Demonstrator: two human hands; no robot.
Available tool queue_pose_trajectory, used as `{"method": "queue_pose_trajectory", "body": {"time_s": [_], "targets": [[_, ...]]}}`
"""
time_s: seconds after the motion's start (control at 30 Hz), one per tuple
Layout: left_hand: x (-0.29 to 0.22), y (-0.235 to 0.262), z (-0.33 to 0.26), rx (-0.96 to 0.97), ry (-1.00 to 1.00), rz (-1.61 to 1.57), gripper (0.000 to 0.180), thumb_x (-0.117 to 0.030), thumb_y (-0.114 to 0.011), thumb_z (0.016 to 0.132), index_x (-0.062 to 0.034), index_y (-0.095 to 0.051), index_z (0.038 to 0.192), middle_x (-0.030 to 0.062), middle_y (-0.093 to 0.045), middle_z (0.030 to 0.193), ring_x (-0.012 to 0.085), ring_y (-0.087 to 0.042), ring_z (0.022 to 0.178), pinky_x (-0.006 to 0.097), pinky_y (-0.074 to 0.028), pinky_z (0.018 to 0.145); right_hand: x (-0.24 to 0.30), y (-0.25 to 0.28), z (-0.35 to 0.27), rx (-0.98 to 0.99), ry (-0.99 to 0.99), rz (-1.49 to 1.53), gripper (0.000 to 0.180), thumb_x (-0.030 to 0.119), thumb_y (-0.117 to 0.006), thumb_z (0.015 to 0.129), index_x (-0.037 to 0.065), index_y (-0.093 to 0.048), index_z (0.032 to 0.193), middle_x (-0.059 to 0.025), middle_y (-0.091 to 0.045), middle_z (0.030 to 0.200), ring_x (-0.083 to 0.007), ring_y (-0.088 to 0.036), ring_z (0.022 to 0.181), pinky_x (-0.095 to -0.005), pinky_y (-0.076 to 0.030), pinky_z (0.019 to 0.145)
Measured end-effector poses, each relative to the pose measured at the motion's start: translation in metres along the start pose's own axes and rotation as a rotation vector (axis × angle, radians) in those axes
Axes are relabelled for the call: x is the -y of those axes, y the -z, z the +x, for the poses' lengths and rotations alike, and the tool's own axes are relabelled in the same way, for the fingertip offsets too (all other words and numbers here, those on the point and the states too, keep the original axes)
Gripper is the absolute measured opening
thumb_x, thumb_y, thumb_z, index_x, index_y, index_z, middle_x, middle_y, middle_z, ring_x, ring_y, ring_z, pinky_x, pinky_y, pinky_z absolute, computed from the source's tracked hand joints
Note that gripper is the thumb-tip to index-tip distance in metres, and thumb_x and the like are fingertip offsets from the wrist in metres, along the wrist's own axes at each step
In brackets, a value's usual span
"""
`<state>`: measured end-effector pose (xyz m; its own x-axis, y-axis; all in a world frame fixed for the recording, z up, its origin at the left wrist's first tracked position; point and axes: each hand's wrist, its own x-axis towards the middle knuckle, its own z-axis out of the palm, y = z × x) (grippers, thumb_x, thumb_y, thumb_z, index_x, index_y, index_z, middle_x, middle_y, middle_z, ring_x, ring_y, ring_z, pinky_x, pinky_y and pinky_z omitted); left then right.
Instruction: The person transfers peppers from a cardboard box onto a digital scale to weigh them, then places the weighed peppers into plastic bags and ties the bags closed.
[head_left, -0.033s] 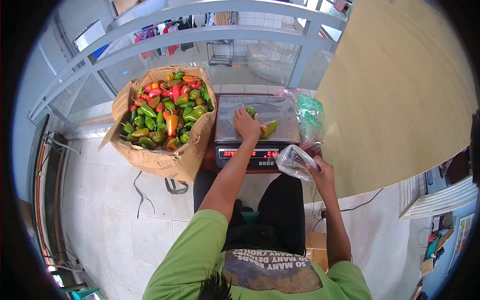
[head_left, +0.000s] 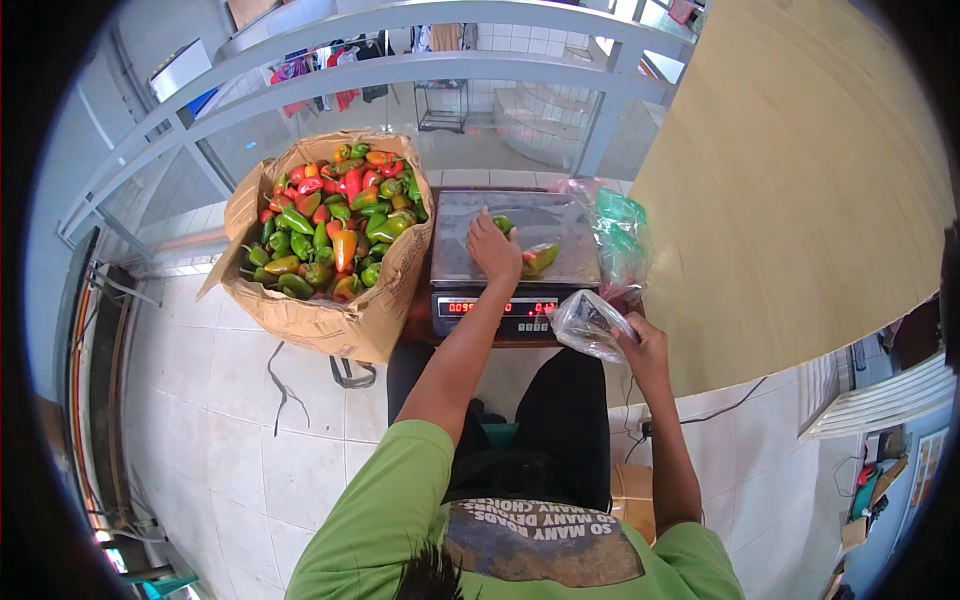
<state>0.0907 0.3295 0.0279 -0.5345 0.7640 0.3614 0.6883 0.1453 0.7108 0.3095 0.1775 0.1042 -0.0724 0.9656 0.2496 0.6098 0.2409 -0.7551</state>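
Green pepper (head_left: 502, 223) at the left grip (head_left: 493, 250), clear plastic bag (head_left: 588, 322) in the right grip (head_left: 646, 350)

The left grip bends around the green pepper on the metal plate (head_left: 455, 235) of the scale (head_left: 526, 328), near a mottled pepper (head_left: 541, 260), whether pinching I cannot tell; the right grip pinches the clear plastic bag

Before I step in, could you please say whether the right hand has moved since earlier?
No: the right hand, holding the clear plastic bag, shows no visible shift in any direction against the scale.
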Motion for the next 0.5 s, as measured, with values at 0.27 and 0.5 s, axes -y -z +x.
{"method": "queue_pose_trajectory", "body": {"time_s": [0.27,0.5], "targets": [[-0.004,0.015,-0.03,0.207,-0.724,0.185,0.05,-0.037,-0.062,0.073,-0.0061,-0.053,0.11,0.0155,-0.037,0.13,0.0322,-0.03,0.122,0.052,-0.017,0.101,-0.002,-0.001,-0.001,-0.011,-0.011,0.031,0.011,0.006,-0.06,0.076,0.0,-0.051,0.075,-0.0064,-0.039,0.058,-0.0106,-0.037,0.054,-0.0264,-0.033,0.05],[0.001,-0.003,-0.017,0.26,-0.578,0.454,0.047,-0.035,-0.064,0.07,-0.0047,-0.056,0.104,0.0124,-0.046,0.116,0.0286,-0.033,0.119,0.048,-0.019,0.101,0.002,0.005,-0.001,-0.006,-0.035,0.03,0.011,0.005,-0.059,0.077,0.0,-0.05,0.074,-0.0046,-0.037,0.058,-0.0091,-0.035,0.056,-0.0252,-0.032,0.05]]}}
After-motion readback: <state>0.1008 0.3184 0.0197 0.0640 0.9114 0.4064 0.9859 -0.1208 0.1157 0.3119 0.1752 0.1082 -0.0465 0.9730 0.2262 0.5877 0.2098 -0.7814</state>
